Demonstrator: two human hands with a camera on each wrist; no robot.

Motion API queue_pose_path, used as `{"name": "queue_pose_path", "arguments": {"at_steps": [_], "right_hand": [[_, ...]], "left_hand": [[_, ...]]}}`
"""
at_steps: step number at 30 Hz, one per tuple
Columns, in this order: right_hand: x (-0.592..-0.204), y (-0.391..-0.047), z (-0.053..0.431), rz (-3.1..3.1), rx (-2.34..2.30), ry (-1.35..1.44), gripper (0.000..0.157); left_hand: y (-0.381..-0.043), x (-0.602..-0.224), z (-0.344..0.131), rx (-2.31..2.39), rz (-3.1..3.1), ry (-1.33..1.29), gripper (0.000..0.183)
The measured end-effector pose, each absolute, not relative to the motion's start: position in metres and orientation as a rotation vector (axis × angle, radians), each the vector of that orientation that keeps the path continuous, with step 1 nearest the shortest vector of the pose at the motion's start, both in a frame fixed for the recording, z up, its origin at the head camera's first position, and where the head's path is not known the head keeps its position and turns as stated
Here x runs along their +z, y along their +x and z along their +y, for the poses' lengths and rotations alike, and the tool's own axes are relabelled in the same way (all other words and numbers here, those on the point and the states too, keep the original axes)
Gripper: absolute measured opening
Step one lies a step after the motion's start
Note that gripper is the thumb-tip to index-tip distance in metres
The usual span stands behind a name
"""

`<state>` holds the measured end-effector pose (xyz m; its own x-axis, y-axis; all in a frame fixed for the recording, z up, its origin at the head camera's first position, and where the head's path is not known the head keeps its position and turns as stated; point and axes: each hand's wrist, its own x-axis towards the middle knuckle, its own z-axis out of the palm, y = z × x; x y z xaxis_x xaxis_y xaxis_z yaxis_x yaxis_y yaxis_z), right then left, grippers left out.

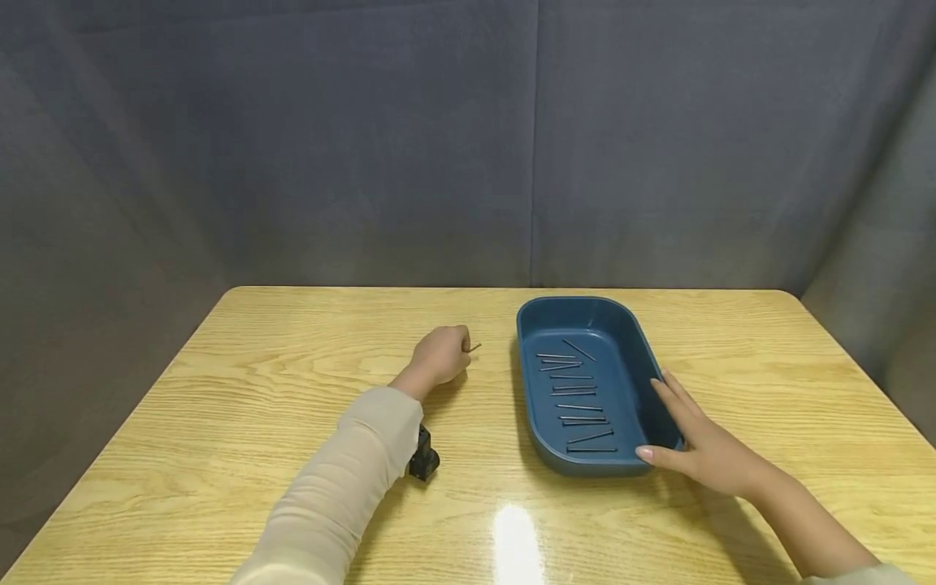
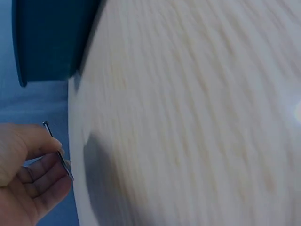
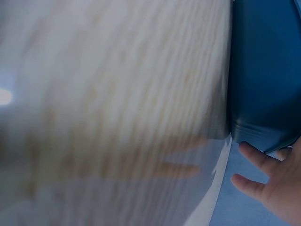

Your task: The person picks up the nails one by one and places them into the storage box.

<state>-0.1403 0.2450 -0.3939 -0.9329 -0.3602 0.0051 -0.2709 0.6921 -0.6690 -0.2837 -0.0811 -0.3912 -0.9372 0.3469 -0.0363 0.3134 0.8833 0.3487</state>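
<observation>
In the head view my left hand (image 1: 441, 356) is over the table left of a blue plastic basin (image 1: 537, 431), pinching a thin nail (image 1: 475, 348). The left wrist view shows that nail (image 2: 57, 150) between thumb and fingertips, its small flat head upward. Several dark nails (image 1: 585, 407) lie inside the basin, most of them crosswise in a rough column, one slanted at the far end. My right hand (image 1: 705, 451) rests against the basin's near right corner with fingers spread and fairly straight, thumb at the near rim. The right wrist view shows its fingers (image 3: 256, 157) beside the basin's outer wall.
The basin stands on a wood-grain table (image 1: 256, 406) with rounded far corners. Grey cloth (image 1: 366, 162) hangs behind and at both sides. A small black device (image 1: 423, 457) sits at my left wrist, by the sleeve cuff. A bright reflection falls on the near tabletop.
</observation>
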Motion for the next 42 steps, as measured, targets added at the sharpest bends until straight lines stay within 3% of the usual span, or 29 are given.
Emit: {"name": "queue_pose_path", "arguments": {"at_steps": [7,42], "right_hand": [[-0.396,-0.135,0.243,2.749,-1.075,-0.489,0.091],[-0.393,-0.139,0.246,2.750,-1.038,-0.482,0.090]], "left_hand": [[-0.278,-0.386,-0.070,0.629,2.941,0.604,0.010],[-0.275,-0.357,-0.031,0.773,2.964,0.804,0.011]]}}
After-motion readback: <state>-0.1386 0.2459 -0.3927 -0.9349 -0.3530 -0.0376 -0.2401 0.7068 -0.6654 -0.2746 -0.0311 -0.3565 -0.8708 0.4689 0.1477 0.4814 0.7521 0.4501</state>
